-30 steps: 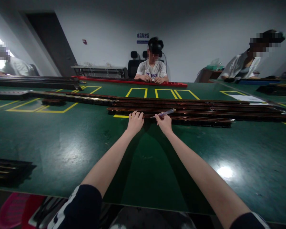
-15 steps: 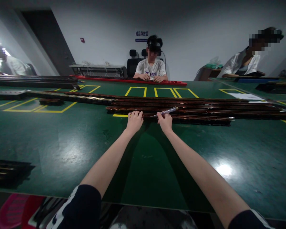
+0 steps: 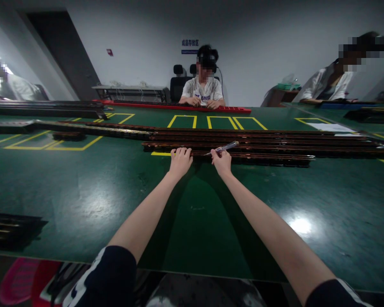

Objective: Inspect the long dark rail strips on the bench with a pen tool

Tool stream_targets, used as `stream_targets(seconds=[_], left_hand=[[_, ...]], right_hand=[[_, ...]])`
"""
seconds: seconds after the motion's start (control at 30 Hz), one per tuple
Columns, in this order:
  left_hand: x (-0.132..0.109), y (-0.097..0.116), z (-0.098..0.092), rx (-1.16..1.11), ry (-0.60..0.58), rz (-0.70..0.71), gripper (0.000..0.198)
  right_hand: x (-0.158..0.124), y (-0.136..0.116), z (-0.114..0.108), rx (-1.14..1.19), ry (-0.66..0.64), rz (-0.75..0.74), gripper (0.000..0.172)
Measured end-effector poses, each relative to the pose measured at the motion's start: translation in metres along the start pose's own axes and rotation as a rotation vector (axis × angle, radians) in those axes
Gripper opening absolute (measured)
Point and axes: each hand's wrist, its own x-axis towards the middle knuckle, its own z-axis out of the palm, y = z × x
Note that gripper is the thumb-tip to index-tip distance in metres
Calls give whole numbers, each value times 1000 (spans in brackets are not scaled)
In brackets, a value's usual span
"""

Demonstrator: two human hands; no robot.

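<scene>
Both my arms reach far forward over a green table [image 3: 83,187]. My left hand [image 3: 180,160] rests with fingers curled over the near edge of a long dark strip [image 3: 269,158], the nearest of several long dark-and-copper strips lying side by side across the table. My right hand [image 3: 222,160] is closed around a thin clear-handled tool [image 3: 224,148], like a small screwdriver, whose tip points left at the strip between my hands.
Yellow rectangles [image 3: 182,121] are taped on the table beyond the strips. A person sits opposite behind a red tray [image 3: 211,109]. Another person is at the far right, a third at the far left. A dark tray [image 3: 6,228] lies at the near left edge.
Almost nothing has changed. Both hands stay at the near strip; the view has tilted slightly, and the tool sits a little flatter.
</scene>
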Motion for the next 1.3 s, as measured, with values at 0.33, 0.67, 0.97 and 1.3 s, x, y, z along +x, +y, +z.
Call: stream_targets(seconds=[0.33, 0.67, 0.97, 1.3], left_hand=[[-1, 3, -4, 11, 25, -6, 38], [0, 0, -1, 24, -1, -33, 52], [-2, 0, -4, 55, 33, -88, 49], [-1, 1, -6, -11, 23, -42, 49]], right_hand=[[-1, 0, 2, 7, -3, -26, 20], [1, 4, 3, -39, -12, -64, 22], [3, 7, 3, -40, -32, -74, 22], [2, 9, 3, 4, -6, -50, 24]])
